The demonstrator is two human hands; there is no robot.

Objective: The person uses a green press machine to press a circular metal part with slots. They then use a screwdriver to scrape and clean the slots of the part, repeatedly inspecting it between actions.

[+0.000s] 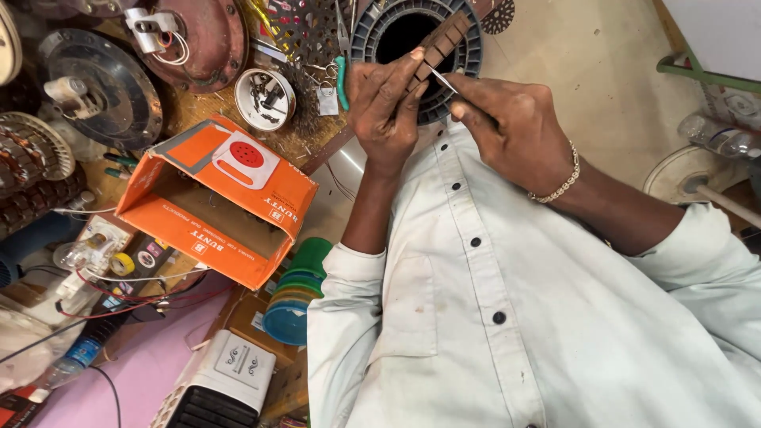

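Here the left hand [386, 107] is closed around a brown segmented strip [438, 46], holding it slantwise over the dark bore of a grey ribbed ring [472, 36] at the top of the view; the right hand [515, 127], a beaded bracelet [559, 186] on its wrist, pinches a thin metal blade [445, 82] whose tip touches the strip's lower edge; the step looks like scraping or prying along one segment; the next stroke would call for a steady grip on the strip and light pressure, with the tip angled away from the holding fingers; off to the side on the cluttered bench [202, 107] lie an open orange carton [218, 198] and a small round tin of screws [265, 98].
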